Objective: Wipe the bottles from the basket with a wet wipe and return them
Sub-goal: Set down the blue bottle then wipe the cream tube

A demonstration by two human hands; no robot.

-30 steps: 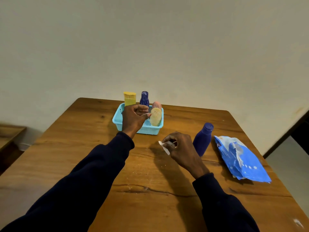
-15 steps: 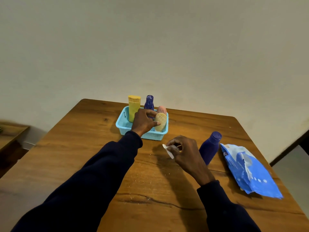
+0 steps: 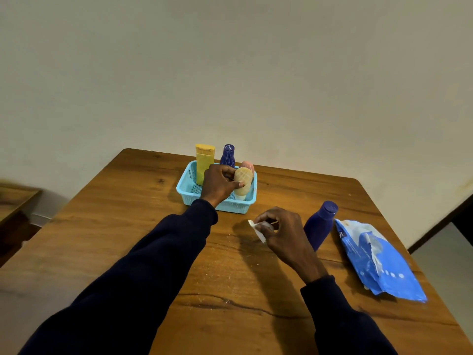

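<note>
A light blue basket (image 3: 190,190) stands at the table's far middle. In it are a yellow tube (image 3: 203,160), a small dark blue bottle (image 3: 227,156), a pink bottle (image 3: 247,165) and a beige bottle (image 3: 243,181). My left hand (image 3: 217,184) reaches into the basket and grips the beige bottle with thumb and fingers. My right hand (image 3: 282,233) hovers over the table in front of the basket and pinches a folded white wet wipe (image 3: 257,228). A larger dark blue bottle (image 3: 320,224) stands on the table just right of that hand.
A blue wet wipe pack (image 3: 378,260) lies near the right edge of the wooden table (image 3: 128,226). A plain wall rises behind the table. Part of a low wooden piece of furniture (image 3: 15,201) shows at far left.
My left hand has gone from above the basket's front down onto the beige bottle and closed round it. My right hand keeps the wipe in about the same place.
</note>
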